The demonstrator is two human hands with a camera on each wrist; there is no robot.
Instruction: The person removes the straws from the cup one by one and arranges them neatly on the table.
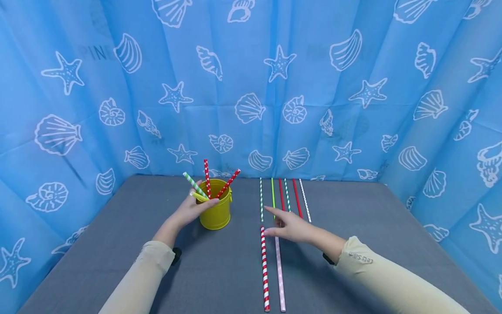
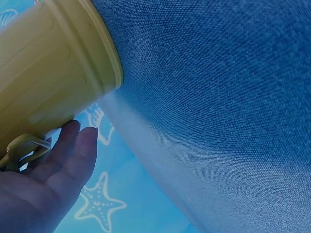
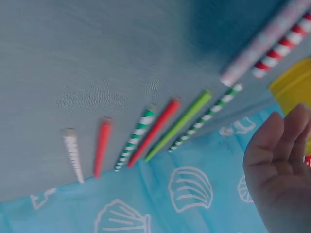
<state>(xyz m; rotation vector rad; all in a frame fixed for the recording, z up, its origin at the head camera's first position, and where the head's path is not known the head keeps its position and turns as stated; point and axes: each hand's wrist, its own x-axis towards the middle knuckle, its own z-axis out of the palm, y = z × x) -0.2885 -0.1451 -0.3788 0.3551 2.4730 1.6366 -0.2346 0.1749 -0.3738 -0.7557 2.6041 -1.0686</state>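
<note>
Item 1. Blue curtain (image 1: 235,91), higher than and left of the left grip (image 1: 188,212): faint dark capitals (image 1: 94,52), "PIN" legible, remainder unclear.
Item 2. Right sleeve (image 1: 396,277), cuff area behind the right grip (image 1: 292,226): small dark lettering (image 1: 361,257), inverted in the head view, "Let's" legible, second word apparently "slim".

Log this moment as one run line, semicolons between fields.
left hand: holds yellow bucket, straws inside; right hand: holds nothing visible, near red-and-white straw; table: six straws behind, two in front
</note>
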